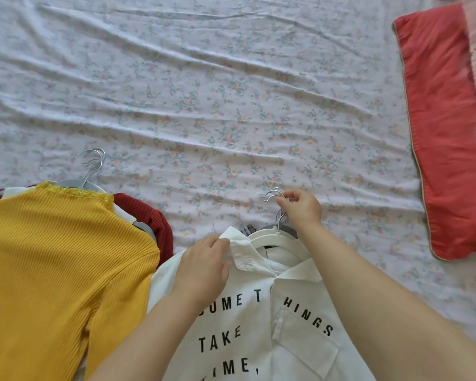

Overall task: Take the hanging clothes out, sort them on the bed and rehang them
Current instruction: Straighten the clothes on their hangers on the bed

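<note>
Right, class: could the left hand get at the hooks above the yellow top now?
Probably yes: the hooks lie bare on the sheet; the left hand only rests on the white shirt.

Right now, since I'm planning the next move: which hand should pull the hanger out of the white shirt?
Right, probably. The right hand pinches the hanger hooks; the left hand rests on the collar of the white shirt, suited to steadying the fabric.
</note>
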A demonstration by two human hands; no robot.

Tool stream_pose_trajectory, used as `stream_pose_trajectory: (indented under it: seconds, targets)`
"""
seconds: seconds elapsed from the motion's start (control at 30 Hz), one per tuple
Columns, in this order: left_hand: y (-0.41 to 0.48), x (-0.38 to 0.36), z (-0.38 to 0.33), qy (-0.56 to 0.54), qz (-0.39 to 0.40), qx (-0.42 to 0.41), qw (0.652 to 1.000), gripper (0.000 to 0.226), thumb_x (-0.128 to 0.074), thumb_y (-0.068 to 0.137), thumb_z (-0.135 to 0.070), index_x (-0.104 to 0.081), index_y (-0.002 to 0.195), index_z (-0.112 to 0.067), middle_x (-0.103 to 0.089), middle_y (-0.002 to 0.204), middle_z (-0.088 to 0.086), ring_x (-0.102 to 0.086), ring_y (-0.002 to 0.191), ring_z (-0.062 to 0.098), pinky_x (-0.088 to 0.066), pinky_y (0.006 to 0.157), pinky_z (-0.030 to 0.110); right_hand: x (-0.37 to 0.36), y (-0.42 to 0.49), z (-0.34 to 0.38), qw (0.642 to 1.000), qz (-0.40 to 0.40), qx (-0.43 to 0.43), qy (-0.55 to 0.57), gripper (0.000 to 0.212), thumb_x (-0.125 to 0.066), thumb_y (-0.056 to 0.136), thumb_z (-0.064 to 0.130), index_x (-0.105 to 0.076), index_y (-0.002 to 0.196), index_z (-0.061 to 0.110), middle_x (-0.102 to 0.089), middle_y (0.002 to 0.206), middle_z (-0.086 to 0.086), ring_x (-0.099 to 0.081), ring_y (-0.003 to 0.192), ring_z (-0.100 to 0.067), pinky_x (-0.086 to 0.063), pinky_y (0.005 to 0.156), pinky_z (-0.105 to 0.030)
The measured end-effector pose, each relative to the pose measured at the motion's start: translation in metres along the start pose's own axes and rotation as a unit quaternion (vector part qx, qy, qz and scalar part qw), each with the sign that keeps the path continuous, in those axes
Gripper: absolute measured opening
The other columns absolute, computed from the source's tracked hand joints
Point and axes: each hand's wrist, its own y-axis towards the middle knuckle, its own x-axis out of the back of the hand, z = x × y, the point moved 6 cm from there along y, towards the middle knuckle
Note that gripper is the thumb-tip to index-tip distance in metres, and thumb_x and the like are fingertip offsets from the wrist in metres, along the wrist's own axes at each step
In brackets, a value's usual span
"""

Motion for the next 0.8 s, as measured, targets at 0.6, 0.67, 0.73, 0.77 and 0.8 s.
stream_pose_trajectory:
  seconds: [0.6,0.67,0.73,0.77,0.8]
  targets:
    - [0.009,-0.005,0.02,-0.031,0.014,-0.012,0.999,0.042,-0.055,0.087,-0.04,-0.046,0.126,-0.029,-0.062,0.111,-0.006,-0.054,0.102,0.02,-0.035,0.078,0.034,0.03,-0.059,0.018,0.97,0.004,0.036,0.241,0.024,-0.055,0.087,-0.004,-0.063,0.073,0.014,-0.064,0.06,-0.003,-0.057,0.066,-0.025,-0.05,0.067,-0.035]
    - [0.005,0.004,0.016,-0.044,-0.008,-0.032,0.998,0.034,-0.057,0.086,-0.039,-0.052,0.117,-0.028,-0.063,0.103,-0.007,-0.055,0.096,0.019,-0.033,0.072,0.032,0.041,-0.07,0.021,0.965,-0.006,0.042,0.26,0.026,-0.055,0.086,-0.005,-0.064,0.072,0.016,-0.065,0.058,0.0,-0.058,0.066,-0.025,-0.051,0.07,-0.038]
    - [-0.001,0.012,0.009,-0.054,-0.024,-0.051,0.997,0.032,-0.057,0.086,-0.039,-0.054,0.116,-0.028,-0.062,0.101,-0.007,-0.054,0.095,0.018,-0.033,0.071,0.03,0.054,-0.083,0.027,0.96,-0.016,0.05,0.273,0.027,-0.055,0.086,-0.005,-0.064,0.072,0.016,-0.065,0.056,0.002,-0.059,0.062,-0.022,-0.051,0.07,-0.038]
    - [-0.005,0.017,0.005,-0.059,-0.033,-0.058,0.996,0.033,-0.057,0.086,-0.039,-0.054,0.117,-0.027,-0.062,0.102,-0.007,-0.053,0.095,0.018,-0.032,0.072,0.029,0.061,-0.09,0.031,0.959,-0.024,0.053,0.278,0.026,-0.055,0.086,-0.005,-0.063,0.073,0.015,-0.065,0.056,0.003,-0.06,0.06,-0.018,-0.051,0.07,-0.037]
    - [-0.01,0.023,0.0,-0.064,-0.044,-0.065,0.995,0.033,-0.057,0.086,-0.039,-0.055,0.117,-0.026,-0.062,0.102,-0.006,-0.052,0.095,0.018,-0.03,0.072,0.029,0.069,-0.097,0.035,0.957,-0.03,0.058,0.282,0.026,-0.055,0.087,-0.005,-0.063,0.073,0.015,-0.065,0.055,0.003,-0.06,0.059,-0.016,-0.051,0.07,-0.037]
